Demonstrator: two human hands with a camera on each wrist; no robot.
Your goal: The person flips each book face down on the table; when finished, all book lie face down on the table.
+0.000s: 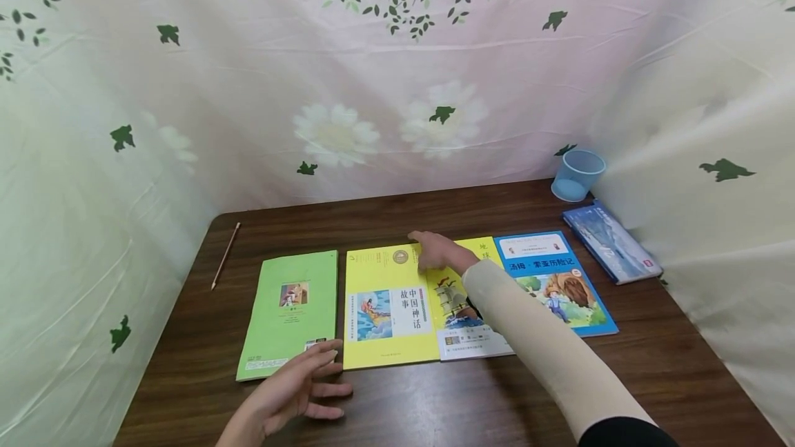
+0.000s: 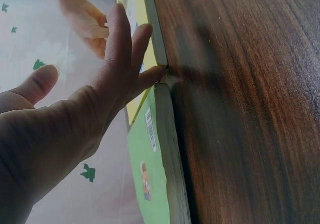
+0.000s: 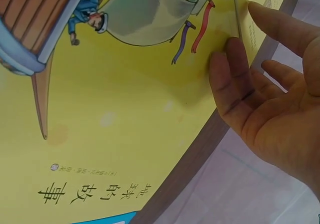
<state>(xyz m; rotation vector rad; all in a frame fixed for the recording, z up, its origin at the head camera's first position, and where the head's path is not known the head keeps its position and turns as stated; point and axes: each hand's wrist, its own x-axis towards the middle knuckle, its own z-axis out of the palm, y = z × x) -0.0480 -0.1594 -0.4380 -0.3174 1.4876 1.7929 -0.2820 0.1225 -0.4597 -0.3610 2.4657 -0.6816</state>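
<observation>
Left hand (image 1: 292,392) grip slack at green book (image 1: 290,310) near edge, right hand (image 1: 437,252) grip loose, flat on yellow books' (image 1: 388,305) top edge

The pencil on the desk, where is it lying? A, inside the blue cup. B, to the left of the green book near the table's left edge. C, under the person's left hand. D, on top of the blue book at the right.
B: in the head view the pencil lies bare on the wooden table, left of the green book, apart from the blue cup and both hands.
</observation>
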